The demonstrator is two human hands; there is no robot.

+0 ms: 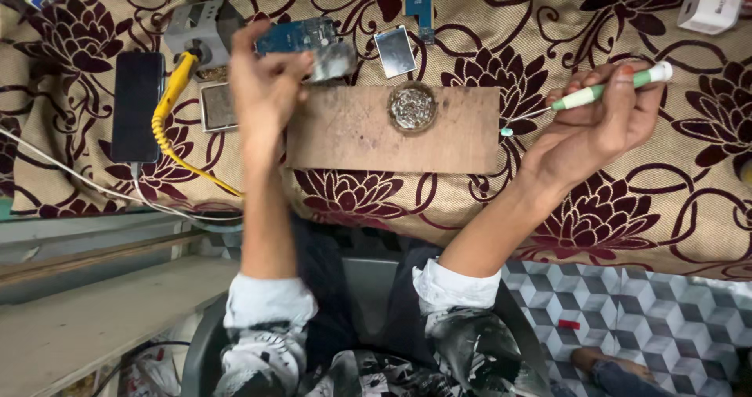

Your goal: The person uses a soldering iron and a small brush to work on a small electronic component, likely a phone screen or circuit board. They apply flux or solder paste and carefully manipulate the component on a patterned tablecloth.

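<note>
Our left hand (pixel 266 83) fingers pinch the blue circuit board (pixel 301 36) just above the wood block (pixel 392 130); thin, stiff, prob. fragile, so we grip edges only. Right hand (pixel 607 119) fingers wrap the green-white screwdriver (pixel 607 90), right of block.

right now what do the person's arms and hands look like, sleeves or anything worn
Both hands, left hand and right hand, are bare, with no gloves, rings or watch in view. The forearms are bare too. Pale light-blue shirt sleeves are rolled up near the elbows, and the right hand's nails carry reddish-orange colour.
</note>
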